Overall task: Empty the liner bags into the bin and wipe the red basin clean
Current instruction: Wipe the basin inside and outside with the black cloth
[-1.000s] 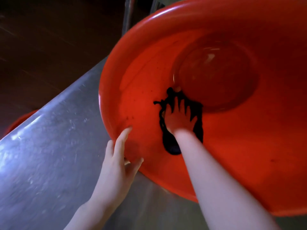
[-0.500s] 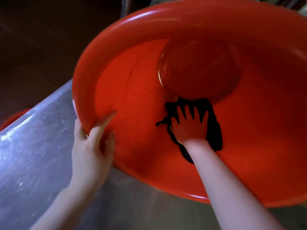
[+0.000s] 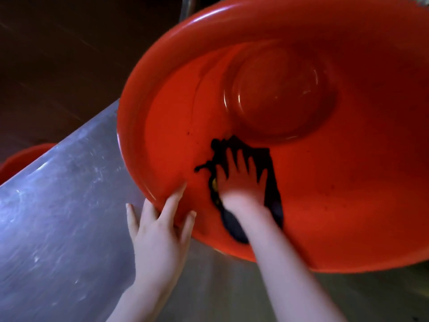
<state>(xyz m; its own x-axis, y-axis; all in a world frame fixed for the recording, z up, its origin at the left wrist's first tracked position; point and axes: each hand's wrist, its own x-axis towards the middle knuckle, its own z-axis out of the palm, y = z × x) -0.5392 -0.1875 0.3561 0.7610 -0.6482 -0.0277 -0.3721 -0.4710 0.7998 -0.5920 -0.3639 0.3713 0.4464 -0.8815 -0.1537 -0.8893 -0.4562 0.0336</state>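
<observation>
Red basin (image 3: 162,73): wipe under way, specks remain

Tilted on the steel counter (image 3: 58,205), the basin faces the person. The left hand (image 3: 160,231) has shifted along the near rim since half a second ago, its fingers now straight across it, bracing. The right hand (image 3: 241,180), flat and spread, presses the dark cloth (image 3: 274,196) on the inner wall just below the floor, as before. Dark specks (image 3: 188,132) remain, so wiping looks unfinished. Count: one basin, one cloth, two hands. No liner bags or bin are visible.

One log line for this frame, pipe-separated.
phase: wiping | right hand flat on dark cloth inside red basin | left hand fingers straight at rim
</observation>
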